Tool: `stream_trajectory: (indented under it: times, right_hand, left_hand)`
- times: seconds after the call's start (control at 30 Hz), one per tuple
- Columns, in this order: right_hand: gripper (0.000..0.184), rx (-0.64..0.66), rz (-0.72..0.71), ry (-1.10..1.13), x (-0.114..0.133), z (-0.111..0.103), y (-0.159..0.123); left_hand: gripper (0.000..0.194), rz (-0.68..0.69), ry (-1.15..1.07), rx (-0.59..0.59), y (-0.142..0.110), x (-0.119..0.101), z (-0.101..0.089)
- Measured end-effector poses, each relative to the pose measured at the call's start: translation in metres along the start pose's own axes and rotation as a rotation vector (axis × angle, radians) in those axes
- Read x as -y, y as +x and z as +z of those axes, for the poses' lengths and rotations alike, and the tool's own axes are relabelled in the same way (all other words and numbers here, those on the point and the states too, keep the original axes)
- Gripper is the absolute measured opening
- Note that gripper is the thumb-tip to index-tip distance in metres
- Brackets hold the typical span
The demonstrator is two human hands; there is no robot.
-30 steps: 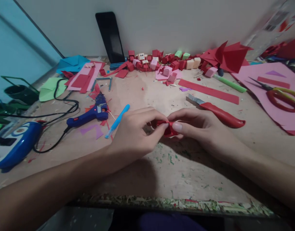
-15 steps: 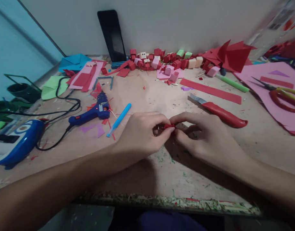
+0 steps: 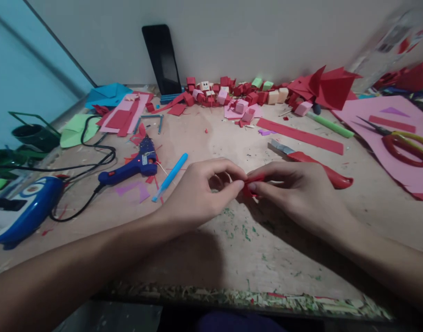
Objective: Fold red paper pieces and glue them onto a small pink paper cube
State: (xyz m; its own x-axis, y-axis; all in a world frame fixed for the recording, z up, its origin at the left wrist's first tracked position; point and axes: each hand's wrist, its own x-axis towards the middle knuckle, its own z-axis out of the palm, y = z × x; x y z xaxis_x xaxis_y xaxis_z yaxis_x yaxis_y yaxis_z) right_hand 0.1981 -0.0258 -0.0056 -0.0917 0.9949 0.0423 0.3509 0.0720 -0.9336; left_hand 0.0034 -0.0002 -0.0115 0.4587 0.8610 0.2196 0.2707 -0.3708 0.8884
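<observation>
My left hand (image 3: 197, 193) and my right hand (image 3: 294, 191) meet over the middle of the wooden table (image 3: 232, 249), both pinching a small folded piece of red paper (image 3: 250, 185). Fingertips cover most of the paper; only a red edge shows between thumb and forefinger. The hands hover just above the tabletop. A blue pen-like tool (image 3: 170, 177) lies just left of my left hand. A red-handled knife (image 3: 311, 163) lies just behind my right hand.
A blue glue gun (image 3: 130, 166) with a black cord lies at the left. Several small red, pink and green paper cubes (image 3: 232, 92) line the back wall beside a black phone (image 3: 162, 57). Red-handled scissors (image 3: 403, 140) rest on pink paper (image 3: 387, 138) at right. A red strip (image 3: 299, 135) lies mid-table.
The red piece has been folded smaller between my fingertips. My hands shifted slightly and the view dropped a little.
</observation>
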Motion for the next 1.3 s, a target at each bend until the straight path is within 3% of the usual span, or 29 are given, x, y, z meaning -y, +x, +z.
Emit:
stream_trajectory:
  times: [0.13, 0.3, 0.57, 1.3]
  right_hand:
    - [0.008, 0.013, 0.03, 0.129, -0.0001, -0.0025, 0.0038]
    - [0.007, 0.05, 0.021, 0.127, -0.0006, -0.0047, 0.004]
    - [0.006, 0.072, 0.069, 0.17, -0.0005, -0.0039, 0.0035]
    - [0.017, 0.006, -0.108, -0.108, -0.007, -0.0001, 0.0013]
  left_hand:
    - [0.011, -0.057, -0.055, 0.017, 0.0013, 0.0033, -0.0009]
    - [0.006, -0.132, -0.121, 0.041, 0.003, 0.0025, -0.0008]
    - [0.007, -0.143, -0.123, 0.043, 0.0031, 0.0033, -0.0004]
    - [0.009, -0.142, -0.031, 0.064, 0.0044, -0.0019, -0.0002]
